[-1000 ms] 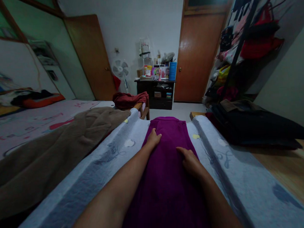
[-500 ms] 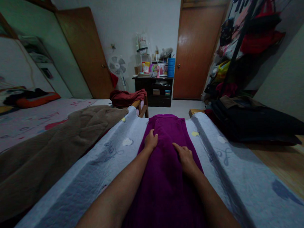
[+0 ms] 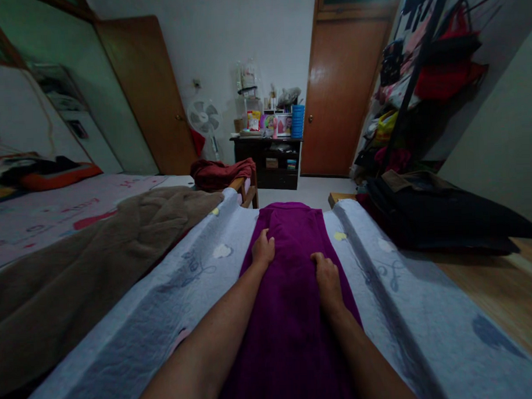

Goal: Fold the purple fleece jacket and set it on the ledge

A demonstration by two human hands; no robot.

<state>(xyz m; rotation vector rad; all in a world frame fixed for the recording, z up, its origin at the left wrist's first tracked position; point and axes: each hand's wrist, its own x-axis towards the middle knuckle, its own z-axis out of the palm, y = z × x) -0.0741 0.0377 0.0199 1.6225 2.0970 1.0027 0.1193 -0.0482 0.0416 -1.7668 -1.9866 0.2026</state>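
A long purple garment (image 3: 295, 291) lies folded lengthwise over a pale blue-grey patterned cover (image 3: 216, 271), its far end near the cover's far edge. My left hand (image 3: 263, 249) rests on the garment's left side, fingers pointing away and thumb apart from them. On the right part of the cloth, my right hand (image 3: 328, 274) has its fingers curled in and pressed together against the fabric. The fingertips of that hand are partly hidden, so how much cloth it pinches does not show. The garment's near end runs down between my forearms.
A brown fleecy blanket (image 3: 119, 251) lies along the left. Dark folded clothes (image 3: 445, 213) are stacked at the right beside a wooden surface (image 3: 496, 284). Beyond the far edge are a dark red cloth (image 3: 221, 173), a white fan (image 3: 204, 117) and a black cabinet (image 3: 265, 176).
My right hand has shifted slightly right, and its outstretched forefinger has curled in. The raised fold between my hands has flattened. The left hand has barely moved.
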